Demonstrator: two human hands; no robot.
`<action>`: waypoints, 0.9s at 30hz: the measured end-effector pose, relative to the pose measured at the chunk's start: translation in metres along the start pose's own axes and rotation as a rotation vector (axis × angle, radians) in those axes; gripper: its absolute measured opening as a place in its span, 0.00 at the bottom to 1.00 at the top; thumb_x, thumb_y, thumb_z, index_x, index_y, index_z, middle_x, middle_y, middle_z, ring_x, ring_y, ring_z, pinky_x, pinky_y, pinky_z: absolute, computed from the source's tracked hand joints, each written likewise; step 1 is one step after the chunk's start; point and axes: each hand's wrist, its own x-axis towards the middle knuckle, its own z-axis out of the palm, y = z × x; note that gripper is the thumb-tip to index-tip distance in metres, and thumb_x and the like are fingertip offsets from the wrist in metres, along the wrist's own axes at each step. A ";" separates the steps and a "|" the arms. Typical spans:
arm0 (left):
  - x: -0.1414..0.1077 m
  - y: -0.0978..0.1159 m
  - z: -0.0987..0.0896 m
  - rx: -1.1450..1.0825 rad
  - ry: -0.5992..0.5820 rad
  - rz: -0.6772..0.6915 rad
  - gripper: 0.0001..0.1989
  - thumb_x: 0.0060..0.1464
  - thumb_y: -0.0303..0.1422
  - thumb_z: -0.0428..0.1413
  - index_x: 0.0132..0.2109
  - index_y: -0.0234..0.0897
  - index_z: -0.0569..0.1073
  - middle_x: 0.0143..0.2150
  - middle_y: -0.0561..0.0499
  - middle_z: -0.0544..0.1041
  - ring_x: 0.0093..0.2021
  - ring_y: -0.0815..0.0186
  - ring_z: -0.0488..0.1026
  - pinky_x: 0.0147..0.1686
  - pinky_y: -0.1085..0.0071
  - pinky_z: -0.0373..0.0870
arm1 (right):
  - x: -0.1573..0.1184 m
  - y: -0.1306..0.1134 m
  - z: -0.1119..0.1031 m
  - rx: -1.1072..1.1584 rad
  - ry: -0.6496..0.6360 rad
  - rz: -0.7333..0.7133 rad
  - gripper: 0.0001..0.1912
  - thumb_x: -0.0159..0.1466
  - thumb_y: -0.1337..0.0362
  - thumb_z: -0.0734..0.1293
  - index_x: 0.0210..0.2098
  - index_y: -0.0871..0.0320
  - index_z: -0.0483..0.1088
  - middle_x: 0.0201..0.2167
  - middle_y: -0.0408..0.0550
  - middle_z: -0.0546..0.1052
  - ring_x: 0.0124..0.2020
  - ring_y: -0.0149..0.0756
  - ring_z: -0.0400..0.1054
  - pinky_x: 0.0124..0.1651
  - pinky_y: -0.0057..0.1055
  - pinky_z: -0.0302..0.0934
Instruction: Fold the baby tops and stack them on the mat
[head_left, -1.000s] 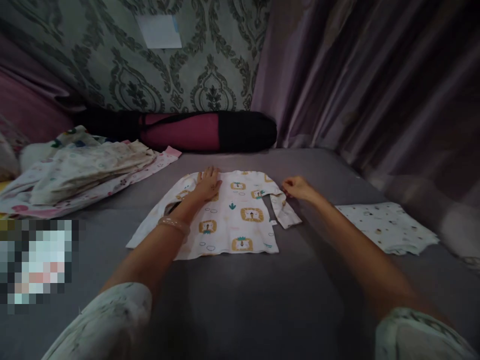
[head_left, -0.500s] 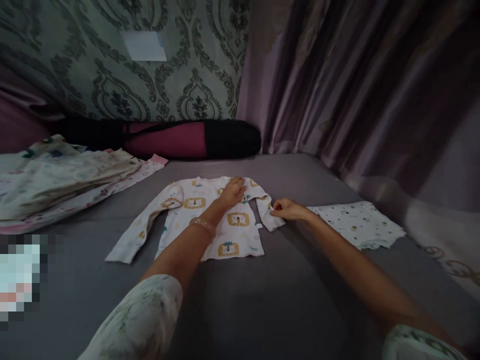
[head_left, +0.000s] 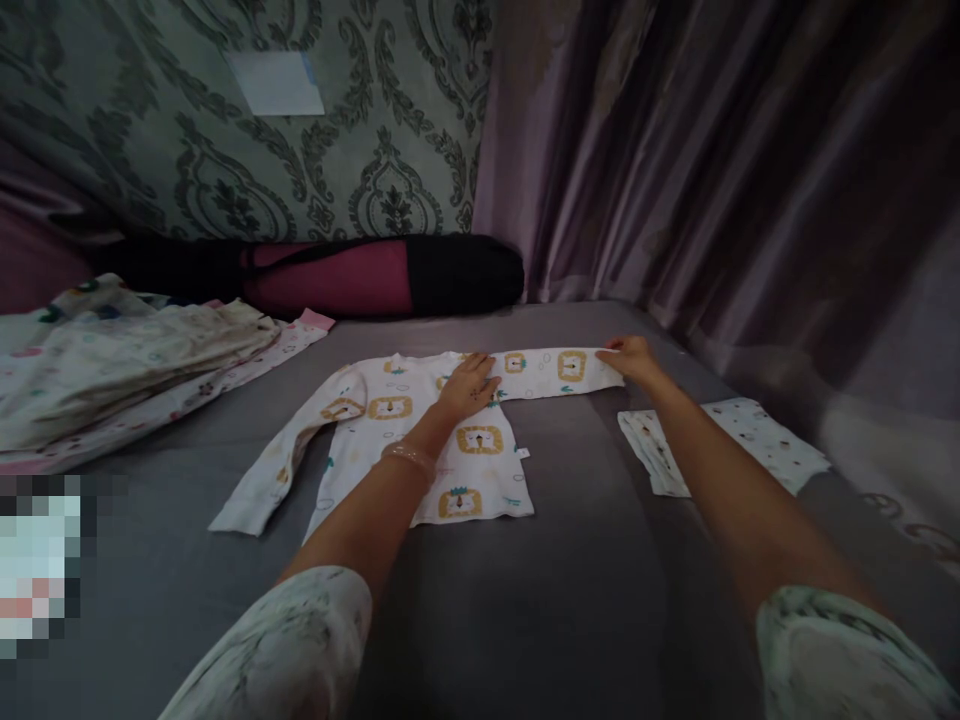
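Note:
A small white long-sleeved shirt with yellow lion prints lies spread on the grey bed sheet. My left hand rests flat on the shirt near its right shoulder, fingers stretched out. The shirt's right sleeve extends straight out to the right. At that sleeve's cuff, my right hand pinches the fabric. The other sleeve slants down toward the lower left.
Folded white printed cloth lies at the right, partly behind my right forearm. A pile of clothes is at the left. A black and magenta roll lies along the wall, beside purple curtains.
My right hand has moved up and to the right with the cuff, and the bent sleeve is now straight. My left hand has stayed on the shoulder.

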 end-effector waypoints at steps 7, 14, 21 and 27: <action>0.000 -0.001 -0.001 -0.025 -0.013 0.013 0.25 0.63 0.42 0.46 0.61 0.31 0.66 0.65 0.38 0.63 0.67 0.56 0.56 0.65 0.57 0.52 | -0.007 0.007 0.031 -0.108 0.051 0.115 0.24 0.63 0.62 0.64 0.56 0.66 0.66 0.44 0.61 0.75 0.47 0.45 0.71 0.45 0.34 0.64; 0.000 0.009 -0.006 0.011 -0.089 -0.052 0.27 0.63 0.43 0.43 0.64 0.33 0.62 0.67 0.40 0.61 0.68 0.52 0.53 0.65 0.53 0.51 | -0.029 0.004 0.038 -0.299 0.098 -0.054 0.22 0.68 0.66 0.56 0.60 0.61 0.60 0.53 0.63 0.69 0.52 0.48 0.68 0.50 0.38 0.61; -0.001 0.009 -0.007 -0.009 -0.039 -0.067 0.27 0.63 0.43 0.45 0.62 0.31 0.63 0.66 0.38 0.61 0.67 0.54 0.55 0.66 0.56 0.50 | -0.040 -0.009 0.038 -0.492 0.157 -0.049 0.20 0.67 0.71 0.52 0.53 0.68 0.66 0.51 0.69 0.69 0.52 0.53 0.67 0.49 0.43 0.60; -0.001 0.007 -0.006 -0.033 0.103 -0.089 0.19 0.62 0.36 0.46 0.56 0.34 0.68 0.59 0.40 0.69 0.61 0.57 0.63 0.60 0.58 0.59 | -0.060 -0.066 0.062 -0.526 0.096 -0.320 0.20 0.67 0.69 0.55 0.55 0.67 0.65 0.56 0.65 0.68 0.59 0.51 0.59 0.59 0.43 0.50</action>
